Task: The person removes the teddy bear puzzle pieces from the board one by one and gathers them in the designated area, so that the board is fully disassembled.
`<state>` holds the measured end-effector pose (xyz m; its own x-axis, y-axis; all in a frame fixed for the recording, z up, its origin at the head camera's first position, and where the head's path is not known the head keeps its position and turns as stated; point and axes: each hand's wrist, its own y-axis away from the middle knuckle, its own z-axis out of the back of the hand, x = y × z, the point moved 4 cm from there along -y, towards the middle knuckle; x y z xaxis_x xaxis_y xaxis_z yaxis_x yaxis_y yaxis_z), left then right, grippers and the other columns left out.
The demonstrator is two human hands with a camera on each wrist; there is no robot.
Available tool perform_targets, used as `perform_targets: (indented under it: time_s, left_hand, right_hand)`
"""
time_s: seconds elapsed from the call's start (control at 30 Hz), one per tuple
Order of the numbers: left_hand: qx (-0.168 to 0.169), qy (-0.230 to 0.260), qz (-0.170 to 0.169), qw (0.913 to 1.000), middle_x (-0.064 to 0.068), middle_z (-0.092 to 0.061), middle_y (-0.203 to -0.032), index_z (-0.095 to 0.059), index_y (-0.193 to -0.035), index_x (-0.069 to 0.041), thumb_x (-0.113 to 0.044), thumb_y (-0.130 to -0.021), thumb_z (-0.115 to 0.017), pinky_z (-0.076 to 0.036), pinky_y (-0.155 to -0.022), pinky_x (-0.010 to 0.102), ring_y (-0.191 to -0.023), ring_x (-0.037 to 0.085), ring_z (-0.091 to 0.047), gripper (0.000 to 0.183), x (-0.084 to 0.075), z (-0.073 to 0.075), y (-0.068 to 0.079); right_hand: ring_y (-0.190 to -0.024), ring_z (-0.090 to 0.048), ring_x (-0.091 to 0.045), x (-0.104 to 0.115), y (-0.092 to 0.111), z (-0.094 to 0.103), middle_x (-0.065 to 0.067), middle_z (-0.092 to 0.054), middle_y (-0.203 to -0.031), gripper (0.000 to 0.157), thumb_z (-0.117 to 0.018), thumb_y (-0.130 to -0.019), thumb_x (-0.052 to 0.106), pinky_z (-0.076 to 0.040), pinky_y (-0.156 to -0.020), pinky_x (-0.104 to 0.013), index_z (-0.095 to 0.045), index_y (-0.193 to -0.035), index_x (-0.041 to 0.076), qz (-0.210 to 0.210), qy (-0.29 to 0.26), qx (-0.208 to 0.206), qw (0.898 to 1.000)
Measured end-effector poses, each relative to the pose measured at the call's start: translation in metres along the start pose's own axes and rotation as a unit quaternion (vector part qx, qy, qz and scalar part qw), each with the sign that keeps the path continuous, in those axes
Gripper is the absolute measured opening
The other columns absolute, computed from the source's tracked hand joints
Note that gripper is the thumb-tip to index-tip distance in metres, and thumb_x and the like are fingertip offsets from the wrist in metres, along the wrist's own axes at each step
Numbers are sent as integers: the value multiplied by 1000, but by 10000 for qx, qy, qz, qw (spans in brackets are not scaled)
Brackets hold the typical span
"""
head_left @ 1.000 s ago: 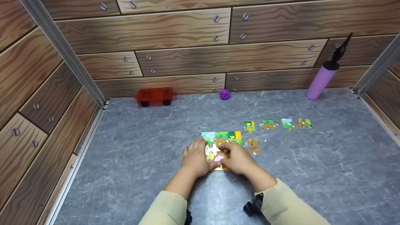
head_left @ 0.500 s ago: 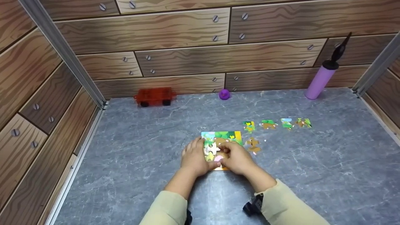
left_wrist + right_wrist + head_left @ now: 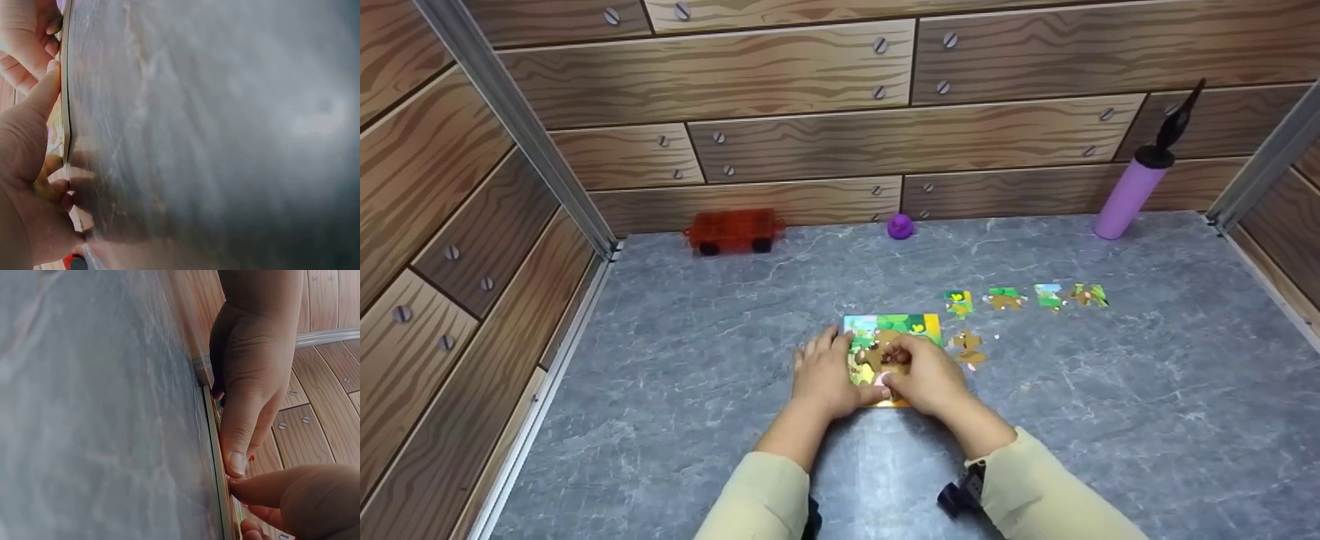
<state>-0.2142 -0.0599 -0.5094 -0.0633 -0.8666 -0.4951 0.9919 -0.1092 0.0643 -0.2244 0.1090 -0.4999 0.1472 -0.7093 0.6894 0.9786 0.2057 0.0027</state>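
A colourful jigsaw puzzle board [image 3: 894,322] lies flat on the table between my hands. My left hand [image 3: 819,379] rests along its left edge, thumb stretched over the front edge with its tip close to my right thumb. Beside that thumb, my right hand [image 3: 936,379] bends over the board and pinches a brown puzzle piece [image 3: 870,360]; its fingers hide part of the piece. In the left wrist view, the left hand's fingertips [image 3: 61,188] touch down near the board's corner. The right wrist view catches the board's edge [image 3: 216,455] side-on under both thumbs.
Loose puzzle pieces [image 3: 969,349] lie right of the board, with several more in a row behind, including a green and brown one [image 3: 1005,298]. Along the back wall stand a red toy wagon [image 3: 735,231], a small purple duck [image 3: 900,226] and a purple hand pump [image 3: 1132,195].
The piece at my right fingertips looked white before and now shows its brown picture. My left hand has shifted slightly left; the right hand stays nearly in place. Loose pieces have not moved.
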Motion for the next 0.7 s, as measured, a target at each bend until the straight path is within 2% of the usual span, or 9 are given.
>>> perform_targets:
  time_s: [0.13, 0.33, 0.7]
  left_hand:
    - [-30, 34, 112, 9999, 19, -30, -170, -49, -158, -12, -66, -73, -89, -8, -123, 74, -157, 43, -23, 108, 1, 0, 1]
    - [-2, 157, 182, 9997, 22, -20, -173, -48, -159, -14, -65, -73, -89, -3, -124, 73, -160, 46, -13, 108, 2, 0, 2]
    - [115, -9, 164, 9998, 22, -20, -173, -46, -160, -16, -68, -75, -86, -5, -123, 74, -160, 44, -12, 108, 3, -1, 2]
  right_hand:
    - [-92, -66, -19, 0, -1, -1, 1, -69, -96, 28, -86, -80, 6, -55, -87, -45, -73, -104, 14, 49, -197, -134, 9997]
    - [-87, -65, -17, 0, 1, -1, 2, -70, -92, 28, -84, -78, 1, -56, -84, -44, -72, -99, 15, 237, -451, -361, 9980]
    - [-75, -62, -11, 1, 2, -4, 6, -67, -81, 20, -79, -85, -1, -54, -72, -37, -70, -92, 15, 258, -507, -612, 9965]
